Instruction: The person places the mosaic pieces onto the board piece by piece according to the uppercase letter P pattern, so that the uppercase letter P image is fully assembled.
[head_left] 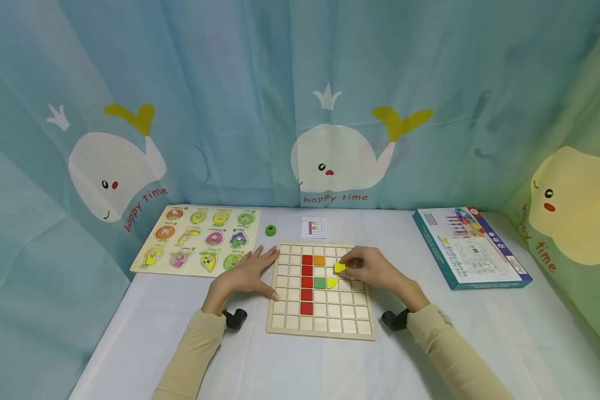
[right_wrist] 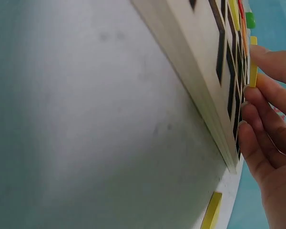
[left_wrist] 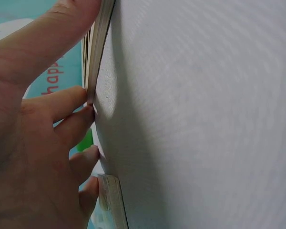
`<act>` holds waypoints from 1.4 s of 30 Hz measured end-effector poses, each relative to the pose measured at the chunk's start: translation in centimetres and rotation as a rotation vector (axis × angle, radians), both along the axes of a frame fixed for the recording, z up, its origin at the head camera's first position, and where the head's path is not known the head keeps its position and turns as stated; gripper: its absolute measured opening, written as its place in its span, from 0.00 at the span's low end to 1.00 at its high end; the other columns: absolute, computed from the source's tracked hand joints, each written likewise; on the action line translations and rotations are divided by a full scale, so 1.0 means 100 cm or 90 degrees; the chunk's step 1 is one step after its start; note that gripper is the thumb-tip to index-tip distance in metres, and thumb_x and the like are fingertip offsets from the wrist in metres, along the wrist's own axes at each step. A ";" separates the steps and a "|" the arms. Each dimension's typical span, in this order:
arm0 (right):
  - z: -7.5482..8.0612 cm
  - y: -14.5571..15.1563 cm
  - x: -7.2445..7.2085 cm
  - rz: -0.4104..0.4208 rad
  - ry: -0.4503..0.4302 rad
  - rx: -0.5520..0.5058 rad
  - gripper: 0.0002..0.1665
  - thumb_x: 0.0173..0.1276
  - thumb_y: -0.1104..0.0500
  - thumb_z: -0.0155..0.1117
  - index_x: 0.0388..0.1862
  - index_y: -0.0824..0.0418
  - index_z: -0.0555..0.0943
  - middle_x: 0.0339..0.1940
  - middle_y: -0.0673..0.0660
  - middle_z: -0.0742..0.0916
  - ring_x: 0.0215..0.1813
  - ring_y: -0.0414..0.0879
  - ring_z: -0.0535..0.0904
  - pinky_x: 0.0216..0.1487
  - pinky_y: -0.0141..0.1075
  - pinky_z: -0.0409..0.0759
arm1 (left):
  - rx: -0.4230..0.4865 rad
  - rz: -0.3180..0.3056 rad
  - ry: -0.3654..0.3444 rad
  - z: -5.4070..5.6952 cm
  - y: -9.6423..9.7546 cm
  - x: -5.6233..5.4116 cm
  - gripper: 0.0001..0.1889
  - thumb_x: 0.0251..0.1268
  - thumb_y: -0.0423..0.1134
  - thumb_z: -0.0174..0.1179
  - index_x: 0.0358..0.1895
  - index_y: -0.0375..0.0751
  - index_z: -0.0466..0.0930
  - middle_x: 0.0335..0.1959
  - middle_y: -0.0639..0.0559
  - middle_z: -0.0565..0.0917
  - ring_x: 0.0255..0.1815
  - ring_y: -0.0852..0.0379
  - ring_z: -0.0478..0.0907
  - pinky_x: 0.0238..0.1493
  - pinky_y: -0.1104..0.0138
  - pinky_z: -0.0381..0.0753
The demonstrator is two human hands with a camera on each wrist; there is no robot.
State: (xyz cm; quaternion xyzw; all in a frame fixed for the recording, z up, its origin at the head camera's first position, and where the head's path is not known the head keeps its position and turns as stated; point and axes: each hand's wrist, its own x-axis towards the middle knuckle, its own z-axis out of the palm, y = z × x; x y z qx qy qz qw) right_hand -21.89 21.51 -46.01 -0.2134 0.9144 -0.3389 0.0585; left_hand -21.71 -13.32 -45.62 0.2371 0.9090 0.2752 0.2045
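Observation:
Between thumb and fingertips my right hand (head_left: 372, 269) pinches a small yellow tile (head_left: 339, 268), held on edge close over the right part of a wooden grid board (head_left: 320, 334). Its other fingers reach to the board's surface in the right wrist view. My left hand (head_left: 247, 275) is spread at the board's left edge, thumb and fingertips touching it. On the grid stands a column of red tiles (head_left: 307, 282). An orange tile (head_left: 319, 260) sits right of its top. Lower down, a green tile (head_left: 320, 283) lies beside a yellow quarter-circle tile (head_left: 332, 283).
Behind the board lies a pattern card (head_left: 313, 227), with a green ring-shaped piece (head_left: 270, 230) left of it. A fruit puzzle board (head_left: 192, 270) is at back left, a teal-edged box (head_left: 472, 247) at right. A yellow piece (right_wrist: 210, 211) lies past the grid board's corner.

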 end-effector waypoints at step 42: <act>0.006 0.009 0.013 0.017 0.048 0.018 0.09 0.65 0.61 0.74 0.44 0.59 0.89 0.39 0.50 0.88 0.39 0.42 0.79 0.40 0.35 0.81 | -0.008 0.005 -0.005 -0.001 0.000 -0.001 0.60 0.51 0.52 0.80 0.84 0.41 0.51 0.86 0.46 0.48 0.86 0.38 0.35 0.85 0.44 0.34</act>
